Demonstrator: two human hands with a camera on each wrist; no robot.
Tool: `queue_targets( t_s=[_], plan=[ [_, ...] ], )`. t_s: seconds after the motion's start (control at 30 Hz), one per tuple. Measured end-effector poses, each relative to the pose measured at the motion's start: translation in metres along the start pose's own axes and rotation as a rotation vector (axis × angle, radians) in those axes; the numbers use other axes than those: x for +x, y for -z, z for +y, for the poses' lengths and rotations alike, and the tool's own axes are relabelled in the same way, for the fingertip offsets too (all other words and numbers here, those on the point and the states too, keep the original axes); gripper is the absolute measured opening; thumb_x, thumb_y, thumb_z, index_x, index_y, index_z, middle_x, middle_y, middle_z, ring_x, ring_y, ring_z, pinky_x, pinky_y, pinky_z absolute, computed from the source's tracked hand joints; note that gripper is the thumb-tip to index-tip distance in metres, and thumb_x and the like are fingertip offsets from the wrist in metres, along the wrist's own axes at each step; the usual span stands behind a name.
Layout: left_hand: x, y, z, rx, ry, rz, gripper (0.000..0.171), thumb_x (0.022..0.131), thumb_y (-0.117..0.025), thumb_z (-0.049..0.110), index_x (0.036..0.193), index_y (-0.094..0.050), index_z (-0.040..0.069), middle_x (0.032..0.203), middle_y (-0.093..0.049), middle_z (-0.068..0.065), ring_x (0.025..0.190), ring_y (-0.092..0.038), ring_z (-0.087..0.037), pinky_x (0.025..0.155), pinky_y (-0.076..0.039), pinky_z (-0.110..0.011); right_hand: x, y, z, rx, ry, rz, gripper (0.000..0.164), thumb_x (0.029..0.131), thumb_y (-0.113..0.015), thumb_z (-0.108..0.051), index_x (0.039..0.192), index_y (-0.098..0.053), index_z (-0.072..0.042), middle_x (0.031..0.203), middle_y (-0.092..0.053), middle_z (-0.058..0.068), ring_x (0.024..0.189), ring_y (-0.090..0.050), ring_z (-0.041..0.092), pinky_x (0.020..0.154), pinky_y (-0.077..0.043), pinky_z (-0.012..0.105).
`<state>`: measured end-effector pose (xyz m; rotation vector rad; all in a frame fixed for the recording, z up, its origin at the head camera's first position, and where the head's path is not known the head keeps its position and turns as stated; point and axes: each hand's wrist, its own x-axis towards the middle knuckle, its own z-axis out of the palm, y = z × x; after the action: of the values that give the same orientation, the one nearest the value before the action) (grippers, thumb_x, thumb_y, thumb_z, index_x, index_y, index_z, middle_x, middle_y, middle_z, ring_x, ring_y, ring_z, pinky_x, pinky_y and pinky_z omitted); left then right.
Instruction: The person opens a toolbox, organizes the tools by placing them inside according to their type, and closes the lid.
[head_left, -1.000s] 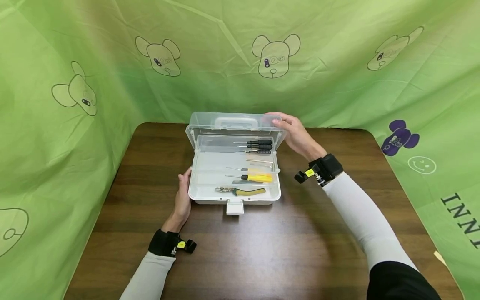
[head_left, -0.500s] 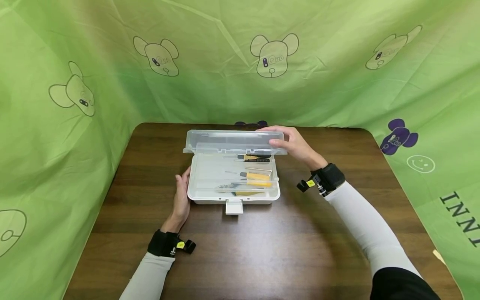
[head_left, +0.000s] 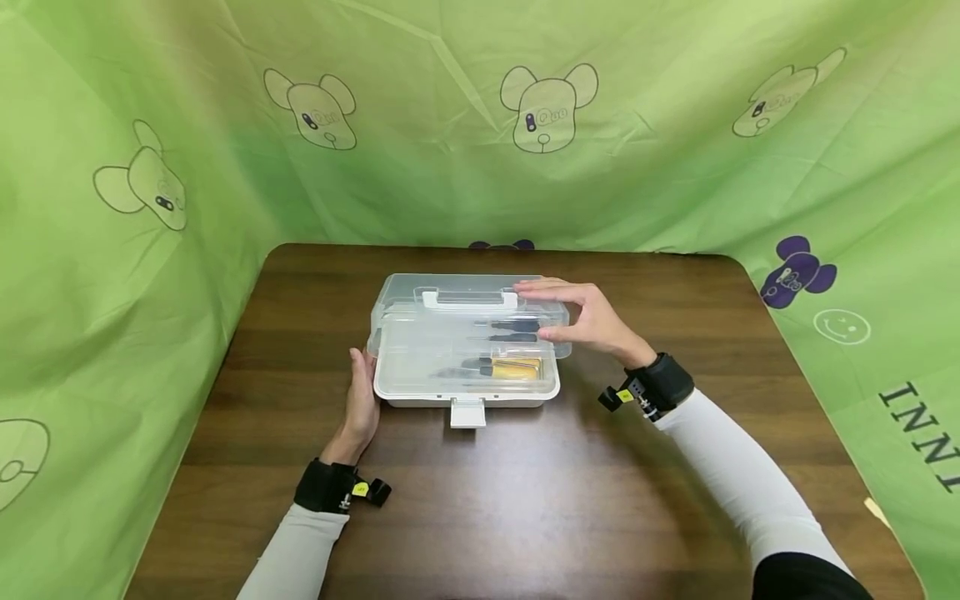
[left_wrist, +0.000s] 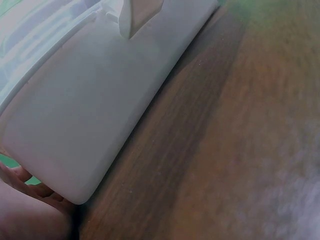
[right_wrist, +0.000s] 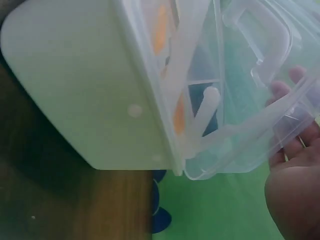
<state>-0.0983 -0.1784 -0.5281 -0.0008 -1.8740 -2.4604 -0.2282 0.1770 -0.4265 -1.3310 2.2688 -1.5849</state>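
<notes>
A white toolbox (head_left: 405, 403) with a clear lid (head_left: 401, 292) sits on the table, the lid tilted partway down over it. My right hand (head_left: 592, 318) grips the lid's right end, fingers across the top and thumb towards its front edge. In the right wrist view the lid (right_wrist: 245, 145) stands at an angle above the box's side. My left hand (head_left: 362, 408) rests along the box's left side with its fingers mostly extended. Through the clear plastic show dark-handled screwdrivers (head_left: 517, 326) and a yellow-handled screwdriver (head_left: 516, 369). The pliers are mostly veiled by the plastic.
A white latch (head_left: 468, 414) hangs out from the box's front, and a white carrying handle (head_left: 468, 302) lies on the lid. The brown wooden table (head_left: 570, 500) is enclosed by a green printed curtain (head_left: 420, 183) at the back and sides.
My right hand has swung the lid forward and down from upright, covering the tools. A clear inner tray has folded down with it. The left hand stays at the box's side.
</notes>
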Motion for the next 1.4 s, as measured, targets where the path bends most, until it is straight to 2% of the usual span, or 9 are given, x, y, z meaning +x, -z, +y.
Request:
queue_targets(
  t_s=[0.1,0.2,0.33,0.43,0.57,0.8,0.93,1.13,1.4],
  plan=[
    [0.001,0.001,0.001,0.007,-0.015,0.005,0.093,0.106,-0.009,0.071,0.169,-0.006,0.002,0.169,-0.023,-0.016,0.154,-0.022,-0.023,0.120,-0.021,-0.027,-0.001,-0.004,-0.008,-0.034,0.041,0.005,0.062,0.073,-0.085,0.015,0.132,-0.070,0.007,0.142,-0.064,0.026,0.144,-0.052,0.035,0.126,-0.028,0.047],
    [0.002,0.001,0.001,0.019,-0.033,0.007,0.092,0.107,-0.008,0.070,0.167,-0.018,0.001,0.151,-0.042,-0.011,0.138,-0.039,-0.020,0.112,-0.030,-0.026,-0.003,-0.009,-0.022,-0.059,0.065,0.001,0.060,0.070,-0.086,0.015,0.128,-0.069,0.013,0.138,-0.063,0.033,0.141,-0.053,0.041,0.126,-0.024,0.059],
    [0.001,0.002,0.000,0.036,-0.047,0.010,0.091,0.107,-0.009,0.070,0.164,-0.027,0.002,0.137,-0.050,-0.005,0.129,-0.045,-0.017,0.110,-0.033,-0.025,-0.009,-0.016,-0.027,-0.108,0.137,-0.007,0.062,0.063,-0.089,0.015,0.121,-0.069,0.018,0.133,-0.062,0.039,0.134,-0.053,0.054,0.120,-0.021,0.071],
    [0.001,0.003,0.000,0.049,-0.044,0.003,0.091,0.107,-0.008,0.070,0.167,-0.024,0.004,0.151,-0.045,-0.009,0.140,-0.039,-0.018,0.114,-0.029,-0.024,-0.017,-0.022,-0.015,-0.134,0.187,-0.002,0.066,0.058,-0.093,0.012,0.120,-0.071,0.016,0.132,-0.063,0.039,0.132,-0.053,0.056,0.119,-0.021,0.073],
    [0.000,0.003,-0.001,0.052,-0.024,-0.003,0.091,0.106,-0.008,0.071,0.169,-0.019,0.005,0.167,-0.031,-0.016,0.150,-0.030,-0.024,0.116,-0.027,-0.026,-0.028,-0.027,0.000,-0.162,0.208,0.001,0.070,0.058,-0.099,0.003,0.123,-0.074,0.009,0.136,-0.065,0.032,0.137,-0.055,0.046,0.122,-0.023,0.067],
    [0.001,0.003,0.000,0.046,-0.010,0.001,0.094,0.106,-0.009,0.072,0.169,-0.017,0.003,0.172,-0.023,-0.017,0.156,-0.023,-0.029,0.115,-0.027,-0.025,-0.040,-0.034,0.008,-0.231,0.212,-0.016,0.067,0.070,-0.100,-0.015,0.131,-0.075,-0.003,0.143,-0.065,0.020,0.141,-0.055,0.035,0.126,-0.025,0.057],
    [0.002,0.002,0.001,0.054,-0.010,0.001,0.092,0.108,-0.009,0.069,0.168,-0.016,0.001,0.173,-0.021,-0.017,0.158,-0.018,-0.028,0.122,-0.020,-0.032,-0.043,-0.036,0.008,-0.244,0.201,-0.016,0.064,0.078,-0.097,-0.025,0.134,-0.074,-0.006,0.145,-0.065,0.017,0.144,-0.053,0.031,0.127,-0.022,0.057],
    [0.001,0.001,0.001,0.070,-0.003,0.014,0.085,0.111,-0.011,0.063,0.169,-0.014,0.000,0.175,-0.016,-0.017,0.161,-0.012,-0.028,0.128,-0.009,-0.050,-0.046,-0.040,0.007,-0.229,0.183,-0.005,0.068,0.073,-0.098,-0.013,0.135,-0.073,-0.005,0.147,-0.064,0.017,0.146,-0.050,0.033,0.128,-0.016,0.058],
    [-0.003,-0.003,0.003,0.102,-0.032,0.018,0.075,0.115,-0.015,0.053,0.169,-0.009,0.001,0.177,-0.008,-0.014,0.163,-0.003,-0.026,0.130,-0.002,-0.049,-0.048,-0.044,0.002,-0.252,0.218,0.024,0.073,0.070,-0.097,-0.004,0.137,-0.069,0.002,0.146,-0.062,0.022,0.146,-0.049,0.038,0.126,-0.018,0.062]
  ],
)
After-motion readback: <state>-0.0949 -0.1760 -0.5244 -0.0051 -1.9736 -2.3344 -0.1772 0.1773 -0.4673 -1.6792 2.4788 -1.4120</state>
